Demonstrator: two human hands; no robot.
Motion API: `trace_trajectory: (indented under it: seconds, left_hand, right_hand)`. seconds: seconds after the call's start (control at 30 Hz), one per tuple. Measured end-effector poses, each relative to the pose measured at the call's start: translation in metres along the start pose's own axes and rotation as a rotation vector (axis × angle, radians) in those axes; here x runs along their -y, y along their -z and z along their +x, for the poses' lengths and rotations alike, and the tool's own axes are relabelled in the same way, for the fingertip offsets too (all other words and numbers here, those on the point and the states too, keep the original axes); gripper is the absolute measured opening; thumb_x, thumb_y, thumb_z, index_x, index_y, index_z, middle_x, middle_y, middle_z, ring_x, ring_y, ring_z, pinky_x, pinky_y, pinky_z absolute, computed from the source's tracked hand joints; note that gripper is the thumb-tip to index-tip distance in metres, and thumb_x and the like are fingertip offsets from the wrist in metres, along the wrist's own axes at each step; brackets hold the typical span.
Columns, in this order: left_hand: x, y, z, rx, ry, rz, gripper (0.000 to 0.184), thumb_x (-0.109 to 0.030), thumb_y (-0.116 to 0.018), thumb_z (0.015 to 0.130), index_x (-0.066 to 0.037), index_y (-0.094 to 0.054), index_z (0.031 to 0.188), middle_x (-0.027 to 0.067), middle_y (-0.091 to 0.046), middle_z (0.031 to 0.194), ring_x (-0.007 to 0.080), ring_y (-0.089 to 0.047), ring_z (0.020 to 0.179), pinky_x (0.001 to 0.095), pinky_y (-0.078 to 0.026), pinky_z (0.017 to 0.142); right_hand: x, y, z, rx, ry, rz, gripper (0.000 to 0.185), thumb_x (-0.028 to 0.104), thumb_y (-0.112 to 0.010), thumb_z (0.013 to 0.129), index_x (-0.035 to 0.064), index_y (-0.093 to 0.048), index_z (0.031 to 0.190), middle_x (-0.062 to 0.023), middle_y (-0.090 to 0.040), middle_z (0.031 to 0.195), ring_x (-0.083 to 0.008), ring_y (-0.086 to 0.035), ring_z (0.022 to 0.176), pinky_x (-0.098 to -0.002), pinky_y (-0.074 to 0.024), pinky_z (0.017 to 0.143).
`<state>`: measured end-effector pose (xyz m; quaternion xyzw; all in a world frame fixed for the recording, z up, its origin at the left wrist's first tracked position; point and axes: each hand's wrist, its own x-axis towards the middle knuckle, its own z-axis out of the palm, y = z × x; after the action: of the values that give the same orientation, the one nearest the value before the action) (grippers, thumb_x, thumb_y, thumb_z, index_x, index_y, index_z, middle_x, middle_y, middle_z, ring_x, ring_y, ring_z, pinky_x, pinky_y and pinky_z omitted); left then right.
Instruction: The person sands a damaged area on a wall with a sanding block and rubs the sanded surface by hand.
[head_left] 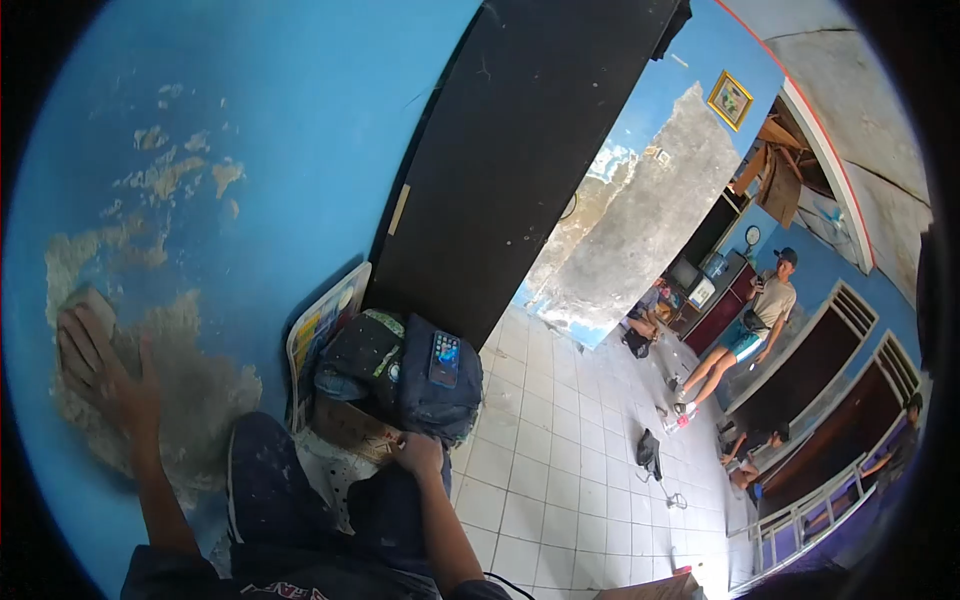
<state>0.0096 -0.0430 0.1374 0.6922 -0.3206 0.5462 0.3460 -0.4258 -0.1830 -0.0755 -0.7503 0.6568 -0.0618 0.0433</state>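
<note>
My left hand (105,365) presses a pale, flat pad (95,303) against the blue wall (300,130). Its fingers lie over the pad, whose exact kind I cannot make out. Around that hand the paint has come off, leaving a rough grey-beige patch (205,365) of bare plaster. My right hand (420,455) rests by my bent knee with the fingers curled in, and nothing shows in it. Just beyond it, a dark bag (440,400) lies on a cardboard box (352,432), with a phone (445,358) on top, its screen lit.
A black panel (490,150) leans beside the wall behind the bags. White floor tiles (540,450) stretch to the right. A person in a cap (775,300) stands across the room; others sit farther off. A black bag (648,455) lies on the floor.
</note>
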Motion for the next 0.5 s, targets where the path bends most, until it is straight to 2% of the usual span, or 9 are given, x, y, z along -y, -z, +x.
trace_trajectory:
  seconds: [0.17, 0.23, 0.27, 0.33, 0.4, 0.5]
  left_hand:
    - [-0.022, -0.003, 0.047, -0.062, -0.004, -0.102, 0.084, -0.051, -0.059, 0.093, -0.011, -0.022, 0.157, 0.0126, -0.022, 0.162, 0.0335, -0.021, 0.148, 0.0585, -0.017, 0.115]
    - [-0.028, -0.009, 0.053, -0.064, 0.037, -0.075, 0.090, -0.053, -0.062, 0.091, -0.010, -0.020, 0.157, 0.0143, -0.020, 0.162, 0.0390, -0.017, 0.148, 0.0611, -0.014, 0.115]
    - [-0.032, -0.014, 0.055, -0.065, 0.027, -0.088, 0.090, -0.053, -0.062, 0.091, -0.010, -0.020, 0.157, 0.0143, -0.020, 0.162, 0.0390, -0.017, 0.148, 0.0611, -0.014, 0.115]
    - [-0.043, -0.024, 0.056, -0.061, 0.139, -0.074, 0.098, -0.058, -0.061, 0.089, -0.008, -0.013, 0.157, 0.0216, -0.013, 0.162, 0.0448, -0.010, 0.148, 0.0656, -0.012, 0.113]
    - [-0.057, -0.025, 0.063, -0.057, 0.190, -0.093, 0.101, -0.059, -0.061, 0.089, -0.006, -0.009, 0.157, 0.0250, -0.009, 0.161, 0.0464, -0.007, 0.148, 0.0668, -0.010, 0.112]
    - [-0.061, -0.033, 0.065, -0.064, 0.273, -0.201, 0.106, -0.062, -0.059, 0.088, -0.004, -0.004, 0.157, 0.0301, -0.002, 0.160, 0.0488, -0.002, 0.147, 0.0698, -0.008, 0.111]
  right_hand:
    - [-0.015, 0.000, -0.023, -0.007, -0.102, -0.059, 0.037, 0.048, -0.061, 0.088, 0.0152, -0.076, 0.097, -0.0148, -0.073, 0.098, -0.0329, -0.067, 0.098, -0.0481, -0.0390, 0.103]
    - [-0.020, -0.007, -0.032, -0.032, -0.138, -0.090, 0.035, 0.046, -0.062, 0.087, 0.0144, -0.076, 0.096, -0.0142, -0.073, 0.098, -0.0323, -0.066, 0.099, -0.0476, -0.0392, 0.103]
    - [-0.022, -0.009, -0.038, -0.067, -0.114, -0.136, 0.034, 0.045, -0.063, 0.086, 0.0143, -0.076, 0.094, -0.0133, -0.072, 0.097, -0.0310, -0.065, 0.101, -0.0473, -0.0390, 0.102]
    - [-0.023, -0.012, -0.048, -0.103, -0.100, -0.182, 0.033, 0.044, -0.064, 0.085, 0.0141, -0.076, 0.091, -0.0123, -0.072, 0.097, -0.0297, -0.063, 0.103, -0.0469, -0.0387, 0.102]
    - [-0.019, -0.013, -0.059, -0.197, -0.104, -0.277, 0.031, 0.043, -0.066, 0.082, 0.0145, -0.076, 0.088, -0.0097, -0.071, 0.097, -0.0281, -0.059, 0.107, -0.0459, -0.0379, 0.102]
    - [-0.015, -0.015, -0.071, -0.121, -0.194, -0.309, 0.033, 0.046, -0.066, 0.082, 0.0157, -0.076, 0.091, -0.0091, -0.071, 0.101, -0.0277, -0.059, 0.108, -0.0484, -0.0352, 0.104]
